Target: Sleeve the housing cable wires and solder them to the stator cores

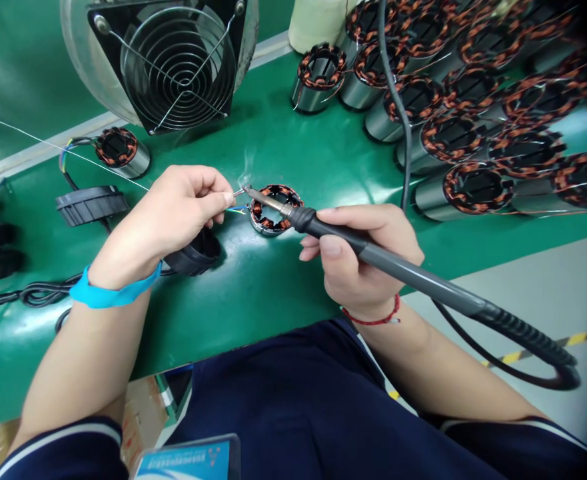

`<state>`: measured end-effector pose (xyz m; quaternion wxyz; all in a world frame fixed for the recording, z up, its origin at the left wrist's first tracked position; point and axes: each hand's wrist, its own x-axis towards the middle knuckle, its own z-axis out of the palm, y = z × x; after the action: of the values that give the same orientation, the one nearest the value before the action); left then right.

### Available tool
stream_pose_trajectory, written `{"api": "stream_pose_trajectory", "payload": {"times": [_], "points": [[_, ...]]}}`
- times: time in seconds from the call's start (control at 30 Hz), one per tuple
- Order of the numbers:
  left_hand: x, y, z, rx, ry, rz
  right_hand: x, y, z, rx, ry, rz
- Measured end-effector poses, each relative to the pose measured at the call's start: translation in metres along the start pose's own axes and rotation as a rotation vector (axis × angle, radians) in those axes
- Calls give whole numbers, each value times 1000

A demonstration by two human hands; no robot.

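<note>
My right hand (373,257) grips a soldering iron (423,280) like a pen, its tip pointing left. Between thumb and forefinger, my left hand (188,200) pinches thin solder wire (93,158), which trails in from the upper left. The iron's tip meets the wire's end just off my left fingertips, and a wisp of smoke rises there. Right below the tip stands a motor stator (260,229) with copper windings. Thin coloured leads (236,210) reach its left side from under my left hand. A black round cap (196,257) lies partly hidden behind my left wrist.
A fan with a wire guard (186,83) stands at the back. Several wound stators (466,190) crowd the right side. The iron's grey cable (396,100) hangs in front of them. Another stator (136,160), a black cap (93,203) and coiled cables (43,293) sit left.
</note>
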<state>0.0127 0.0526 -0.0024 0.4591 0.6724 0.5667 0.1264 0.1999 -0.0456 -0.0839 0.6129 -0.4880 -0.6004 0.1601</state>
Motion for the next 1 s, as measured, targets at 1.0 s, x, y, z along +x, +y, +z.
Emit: {"api": "stream_pose_trajectory", "payload": {"times": [1.0], "points": [[3,-1,-1,-27,-5,16,24,-10,1,61,-201,52]]}}
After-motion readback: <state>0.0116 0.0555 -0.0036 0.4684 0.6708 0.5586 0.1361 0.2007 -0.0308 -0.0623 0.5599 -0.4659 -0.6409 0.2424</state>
